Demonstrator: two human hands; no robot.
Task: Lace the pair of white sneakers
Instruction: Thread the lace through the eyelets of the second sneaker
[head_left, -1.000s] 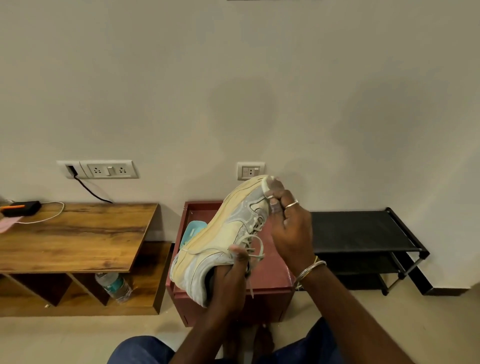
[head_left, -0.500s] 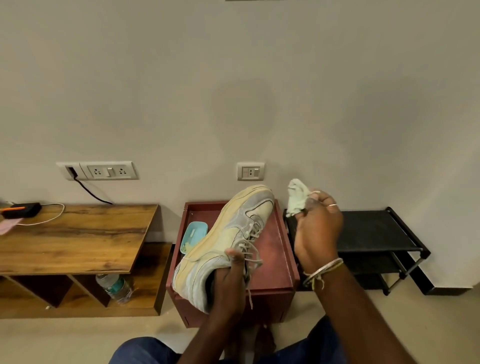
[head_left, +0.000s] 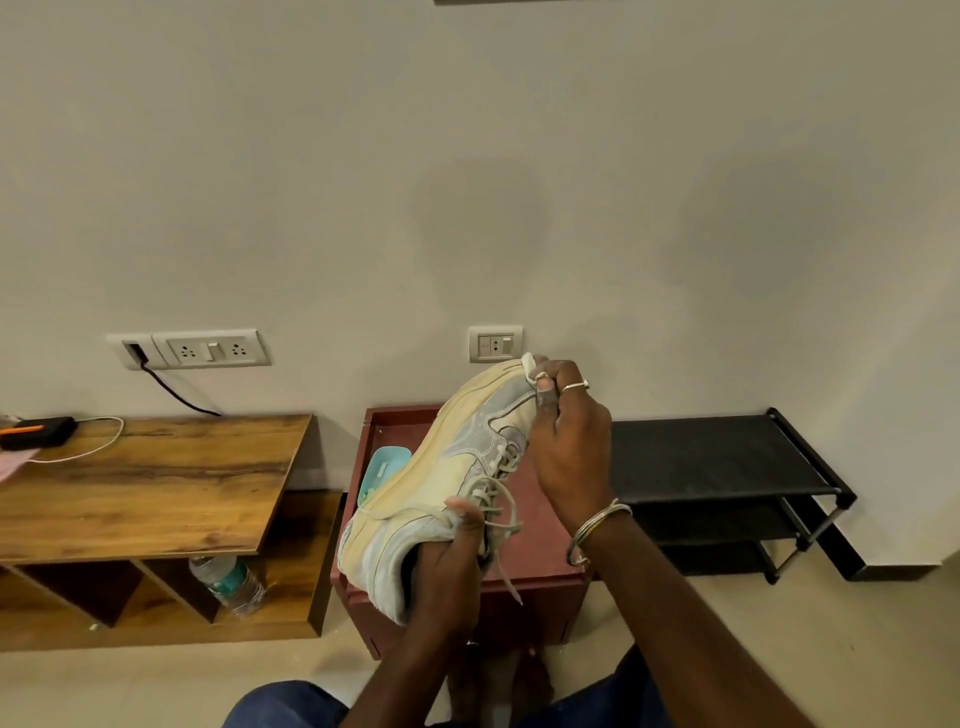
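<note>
A worn white sneaker (head_left: 441, 483) with a yellowed sole is tilted up over a red box, toe pointing away and up. My left hand (head_left: 447, 561) grips it at the heel opening, thumb on the collar. Grey-white laces (head_left: 498, 504) are threaded through the eyelets, with loose ends hanging down beside my left hand. My right hand (head_left: 566, 441) is at the toe, pinching a small white cloth (head_left: 529, 364) against the toe cap. Only this one sneaker is in sight.
Under the shoe stands the red box (head_left: 540, 540), holding a turquoise object (head_left: 384, 467). A wooden table (head_left: 156, 483) with a black device and cable is at left, a water bottle (head_left: 228, 584) on its lower shelf. A black shoe rack (head_left: 727, 457) stands at right.
My right hand, which had pulled away to the right with the white cloth half a second ago, has come back to the sneaker's toe. The left hand and shoe have barely moved.
</note>
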